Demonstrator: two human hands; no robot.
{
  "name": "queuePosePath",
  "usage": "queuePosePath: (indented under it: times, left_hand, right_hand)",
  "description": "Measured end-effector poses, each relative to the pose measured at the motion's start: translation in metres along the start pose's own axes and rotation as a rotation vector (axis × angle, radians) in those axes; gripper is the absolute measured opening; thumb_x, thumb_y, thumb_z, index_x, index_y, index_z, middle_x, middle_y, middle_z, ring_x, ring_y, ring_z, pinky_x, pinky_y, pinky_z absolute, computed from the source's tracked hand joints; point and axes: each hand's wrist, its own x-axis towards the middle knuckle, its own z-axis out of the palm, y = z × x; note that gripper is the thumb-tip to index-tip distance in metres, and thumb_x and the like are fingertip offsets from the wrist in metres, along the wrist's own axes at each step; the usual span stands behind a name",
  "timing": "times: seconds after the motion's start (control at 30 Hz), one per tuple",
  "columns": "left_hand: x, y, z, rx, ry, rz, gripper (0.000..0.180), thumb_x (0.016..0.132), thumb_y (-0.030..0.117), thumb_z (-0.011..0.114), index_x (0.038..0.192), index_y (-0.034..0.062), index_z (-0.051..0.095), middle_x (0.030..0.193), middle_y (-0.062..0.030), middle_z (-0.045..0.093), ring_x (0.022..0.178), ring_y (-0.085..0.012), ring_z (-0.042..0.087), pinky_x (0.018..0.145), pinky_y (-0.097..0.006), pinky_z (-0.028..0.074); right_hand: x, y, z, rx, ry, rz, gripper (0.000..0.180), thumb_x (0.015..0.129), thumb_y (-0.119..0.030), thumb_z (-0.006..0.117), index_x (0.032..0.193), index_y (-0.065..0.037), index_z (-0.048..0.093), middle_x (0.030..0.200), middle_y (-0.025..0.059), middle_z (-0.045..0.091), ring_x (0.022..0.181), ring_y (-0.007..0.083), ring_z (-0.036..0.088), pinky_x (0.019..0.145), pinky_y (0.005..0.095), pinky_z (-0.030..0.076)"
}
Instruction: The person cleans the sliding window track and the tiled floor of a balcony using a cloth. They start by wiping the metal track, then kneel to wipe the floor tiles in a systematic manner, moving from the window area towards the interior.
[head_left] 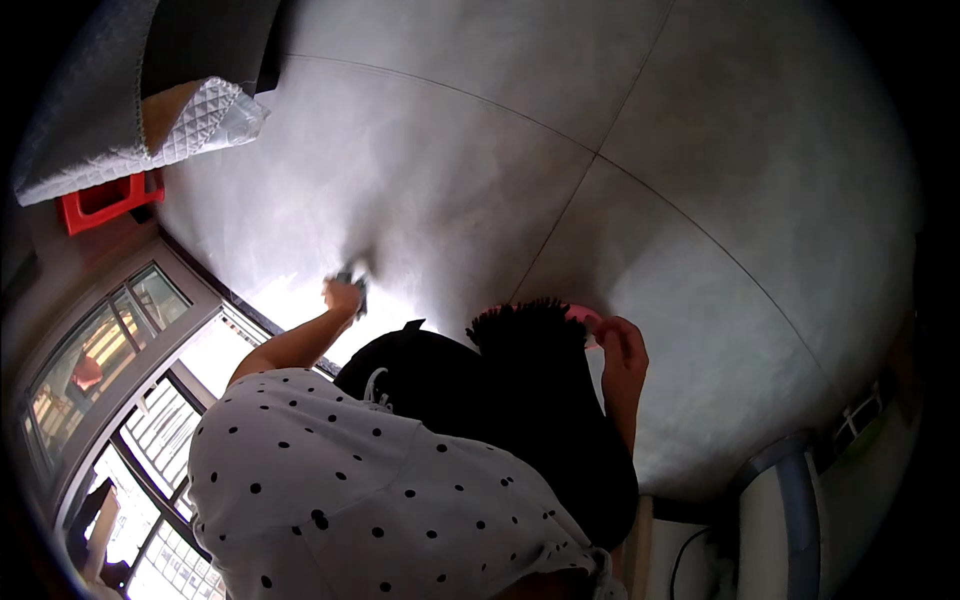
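Note:
Out to the left, low over the bright floor, my left hand (343, 295) is closed on a small dark grey thing (360, 288). Blur and glare hide its kind. My right hand (622, 345) hangs beside my right knee with its fingers curled. Next to these fingers is the edge of a pink thing (583, 314), mostly hidden behind a black fringed edge (530, 325) at the end of my black trousers (540, 390). Whether the right fingers grip the pink edge or something smaller does not show clearly.
Grey tiled floor (480, 190) with dark joints spreads ahead. At upper left, a quilted silvery cover (90, 120) hangs above a red plastic stool (110, 203). A glazed door (105, 335) stands at left. A white and grey rounded object (785, 520) is at lower right.

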Motion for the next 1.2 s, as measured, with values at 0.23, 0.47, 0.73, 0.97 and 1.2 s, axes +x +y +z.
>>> queuePosePath:
  times: [0.23,0.47,0.73,0.97,1.2]
  left_hand:
    - [-0.010,0.057,0.094,-0.284,-0.106,-0.944,0.054,0.081,0.024,0.056,0.127,0.0032,0.036,0.114,-0.0211,0.042,0.105,-0.0316,0.040,0.088,-0.042,0.033]
    - [0.065,0.287,0.036,-0.638,-0.001,0.317,0.056,0.076,0.019,0.058,0.123,-0.0023,0.035,0.122,-0.0234,0.038,0.113,-0.0344,0.037,0.097,-0.043,0.029]
    - [0.014,0.121,0.011,-0.416,-0.371,-0.411,0.042,0.077,0.011,0.055,0.117,0.0002,0.048,0.102,-0.0159,0.060,0.096,-0.0251,0.058,0.080,-0.035,0.049]
    - [0.018,0.106,0.097,-1.322,-1.066,-1.198,0.024,0.088,0.023,0.049,0.103,0.0057,0.057,0.096,-0.0106,0.060,0.082,-0.0211,0.059,0.066,-0.036,0.049]
    - [0.112,0.351,0.008,-0.794,-0.230,-0.296,0.045,0.081,0.019,0.052,0.120,0.0003,0.038,0.118,-0.0201,0.045,0.109,-0.0343,0.043,0.089,-0.041,0.038]
  right_hand:
    - [0.002,0.005,-0.006,-0.089,-0.044,-0.051,0.017,0.090,-0.006,0.044,0.101,0.002,0.054,0.092,0.0080,0.059,0.086,0.0147,0.055,0.079,0.0272,0.044]
    - [0.003,0.018,-0.007,0.059,0.022,-0.002,0.016,0.087,-0.005,0.047,0.098,0.002,0.055,0.088,0.0079,0.058,0.084,0.0159,0.054,0.079,0.0277,0.043]
    - [-0.014,0.031,-0.044,0.004,0.167,-0.042,0.017,0.089,-0.004,0.045,0.102,0.003,0.054,0.094,0.0083,0.059,0.088,0.0151,0.056,0.082,0.0276,0.044]
    - [-0.019,0.053,-0.034,-0.054,0.004,-0.031,0.018,0.089,-0.007,0.046,0.102,0.002,0.054,0.093,0.0082,0.060,0.088,0.0149,0.057,0.081,0.0262,0.044]
    - [-0.005,0.047,-0.031,0.007,0.044,-0.003,0.016,0.089,-0.006,0.046,0.099,0.002,0.055,0.094,0.0080,0.059,0.089,0.0152,0.056,0.082,0.0267,0.043]
